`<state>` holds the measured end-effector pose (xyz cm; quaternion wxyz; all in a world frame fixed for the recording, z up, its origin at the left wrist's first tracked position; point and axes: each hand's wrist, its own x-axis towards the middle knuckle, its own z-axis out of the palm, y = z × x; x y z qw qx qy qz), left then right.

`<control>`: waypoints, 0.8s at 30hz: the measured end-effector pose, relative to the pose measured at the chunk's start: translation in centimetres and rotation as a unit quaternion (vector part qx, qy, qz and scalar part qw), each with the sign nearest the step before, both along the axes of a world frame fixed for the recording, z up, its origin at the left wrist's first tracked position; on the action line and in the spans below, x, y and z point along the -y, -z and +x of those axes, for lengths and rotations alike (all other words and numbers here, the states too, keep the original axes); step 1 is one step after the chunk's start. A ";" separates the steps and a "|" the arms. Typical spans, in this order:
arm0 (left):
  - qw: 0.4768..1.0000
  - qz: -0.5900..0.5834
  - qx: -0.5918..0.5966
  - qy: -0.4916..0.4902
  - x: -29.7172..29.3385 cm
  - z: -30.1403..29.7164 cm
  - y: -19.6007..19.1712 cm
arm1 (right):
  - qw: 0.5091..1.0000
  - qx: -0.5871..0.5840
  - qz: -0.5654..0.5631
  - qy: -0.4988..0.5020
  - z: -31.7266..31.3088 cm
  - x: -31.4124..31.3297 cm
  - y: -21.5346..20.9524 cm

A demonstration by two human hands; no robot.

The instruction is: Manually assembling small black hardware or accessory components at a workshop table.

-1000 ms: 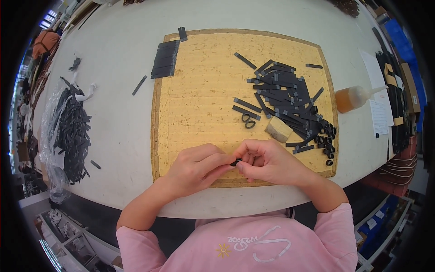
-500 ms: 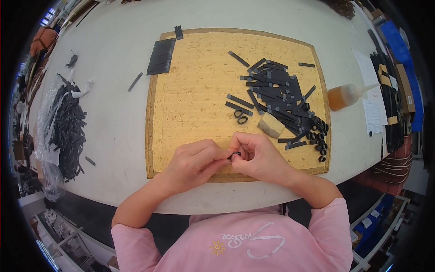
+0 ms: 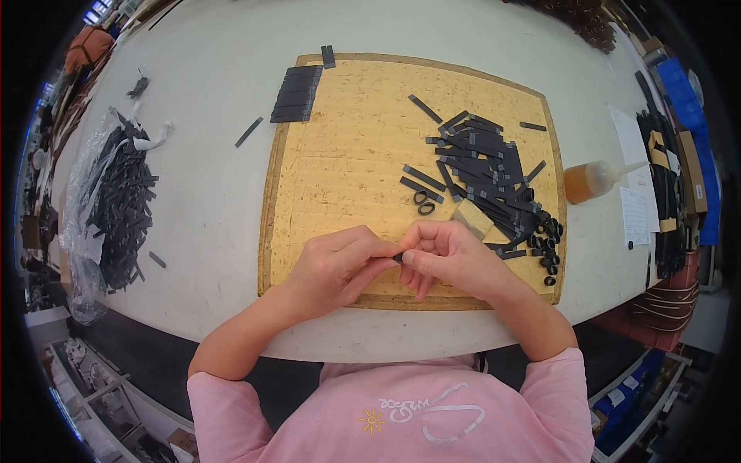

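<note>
My left hand and my right hand meet over the near edge of a square cork board. Both pinch one small black strip piece between their fingertips; most of it is hidden by my fingers. Just beyond my right hand lies a heap of black strips. Two finished black loops lie on the board near it, and several more small loops sit at the board's right edge.
A neat stack of black strips lies at the board's far left corner. A clear bag of black strips rests at the table's left. An amber squeeze bottle lies right of the board beside paper sheets.
My hands have stayed together at the board's near edge, with the fingers shifting slightly around the small black piece. The view itself has drifted a little.
</note>
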<state>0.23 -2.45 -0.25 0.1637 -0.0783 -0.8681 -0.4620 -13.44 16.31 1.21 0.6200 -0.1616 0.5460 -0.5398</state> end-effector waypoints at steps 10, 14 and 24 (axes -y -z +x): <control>0.998 -0.036 -0.040 0.012 -0.7 -0.1 0.3 | 0.998 -0.054 -0.012 0.018 0.8 0.3 0.8; 1.000 -0.010 -0.023 -0.003 -0.5 -0.1 0.4 | 0.998 -0.064 -0.010 0.022 0.5 0.6 0.3; 1.000 -0.016 -0.008 -0.005 -0.2 -0.1 0.3 | 1.000 -0.005 -0.006 0.002 -0.2 0.4 0.0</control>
